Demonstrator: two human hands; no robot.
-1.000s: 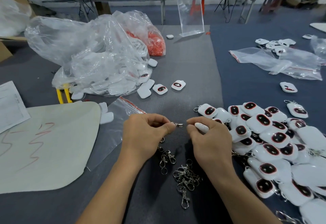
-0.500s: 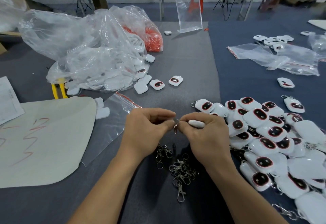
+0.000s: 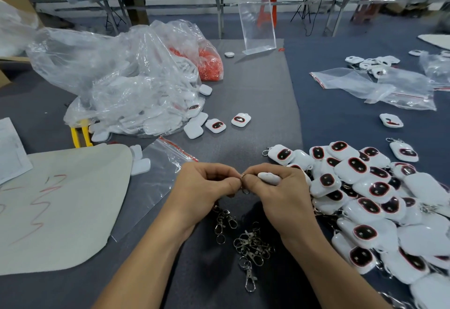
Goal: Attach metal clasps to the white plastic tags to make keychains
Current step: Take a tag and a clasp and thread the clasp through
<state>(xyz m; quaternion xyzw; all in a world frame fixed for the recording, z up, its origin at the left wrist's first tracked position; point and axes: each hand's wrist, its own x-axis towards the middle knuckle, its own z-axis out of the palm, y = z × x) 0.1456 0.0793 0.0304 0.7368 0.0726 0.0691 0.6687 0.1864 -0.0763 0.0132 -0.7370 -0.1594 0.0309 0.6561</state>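
Tags [image 3: 365, 187]: white, black oval face ringed red. Clasps [image 3: 253, 245]: silver metal. Counter [image 3: 255, 89]: grey mat at centre, navy cloth [image 3: 341, 118] at right. Clear bag [image 3: 209, 65]: orange-red bits inside. Zip bag [image 3: 155, 174]: clear, red seal strip. Handles [image 3: 80, 133]: yellow. Sheet [image 3: 73, 199]: cream, red squiggles.

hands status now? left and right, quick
Left hand: closed, pinching the metal clasp.
Right hand: closed, holding a white tag, fingertips meeting the same clasp.
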